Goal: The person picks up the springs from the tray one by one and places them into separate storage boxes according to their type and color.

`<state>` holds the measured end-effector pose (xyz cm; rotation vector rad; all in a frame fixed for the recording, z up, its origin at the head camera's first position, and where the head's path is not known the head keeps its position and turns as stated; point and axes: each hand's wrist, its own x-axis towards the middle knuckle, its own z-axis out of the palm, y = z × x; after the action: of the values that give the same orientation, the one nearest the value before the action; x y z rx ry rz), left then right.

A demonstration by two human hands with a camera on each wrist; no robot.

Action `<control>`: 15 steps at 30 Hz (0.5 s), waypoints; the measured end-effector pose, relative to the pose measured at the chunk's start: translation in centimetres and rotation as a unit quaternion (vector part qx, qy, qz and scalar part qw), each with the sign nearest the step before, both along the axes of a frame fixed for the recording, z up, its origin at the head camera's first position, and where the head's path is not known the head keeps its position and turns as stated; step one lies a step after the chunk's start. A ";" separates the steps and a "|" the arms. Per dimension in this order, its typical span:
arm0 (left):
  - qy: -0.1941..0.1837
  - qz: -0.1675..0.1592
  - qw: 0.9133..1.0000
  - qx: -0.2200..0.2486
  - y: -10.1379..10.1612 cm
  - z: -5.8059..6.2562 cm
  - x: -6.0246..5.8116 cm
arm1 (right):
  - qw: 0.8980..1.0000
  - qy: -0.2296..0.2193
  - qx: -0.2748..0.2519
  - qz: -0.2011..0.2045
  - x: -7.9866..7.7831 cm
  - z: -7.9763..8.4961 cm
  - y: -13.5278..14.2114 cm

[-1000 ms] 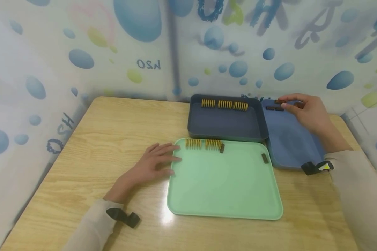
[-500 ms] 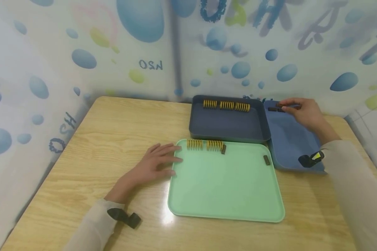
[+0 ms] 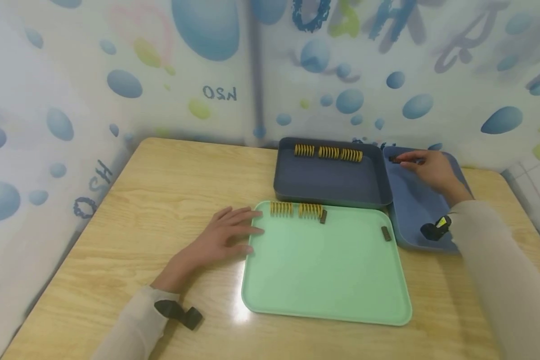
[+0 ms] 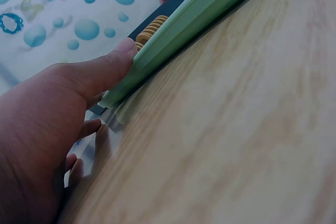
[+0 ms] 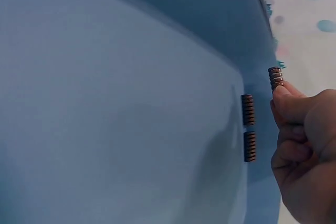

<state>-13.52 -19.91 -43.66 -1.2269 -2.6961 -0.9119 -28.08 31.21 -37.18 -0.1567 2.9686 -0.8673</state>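
My right hand [image 3: 434, 172] pinches a small brown coil spring [image 5: 275, 76] between thumb and fingers, over the far end of the blue tray [image 3: 414, 200]. Right by it, two more brown springs lie end to end along the tray's wall, one spring [image 5: 248, 109] above the other spring [image 5: 250, 147] in the right wrist view. The left hand [image 3: 220, 235] has its fingers spread, with the fingertips at the left rim of the green tray [image 3: 328, 280]. Along that tray's far side are two yellow springs [image 3: 281, 209] and a brown spring [image 3: 323, 216]; another brown spring [image 3: 386, 233] lies near its right rim.
Behind the green tray stands a dark grey-blue tray [image 3: 333, 180] holding three yellow springs [image 3: 329, 152] in a row. All three trays sit close together on a wooden table [image 3: 184, 175]. A patterned wall [image 3: 184, 65] rises directly behind the table.
The right hand has moved left and slightly nearer over the blue tray, with the brown spring in its fingers. The left hand stays at the green tray's rim. The head view has shifted slightly.
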 end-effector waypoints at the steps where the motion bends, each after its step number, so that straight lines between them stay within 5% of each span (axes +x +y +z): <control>1: -0.002 0.001 1.000 -0.001 0.0 0.0 0.0 | 1.000 0.001 0.002 0.000 -0.1 -0.3 -0.1; 15: -0.002 0.002 1.000 -0.008 -0.2 0.0 0.0 | 0.999 0.013 0.027 -0.012 -0.9 -2.4 -0.7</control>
<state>-13.51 -20.12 -43.65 -1.2221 -2.7136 -0.8952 -28.98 30.55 -39.58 -0.1332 3.0212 -0.7921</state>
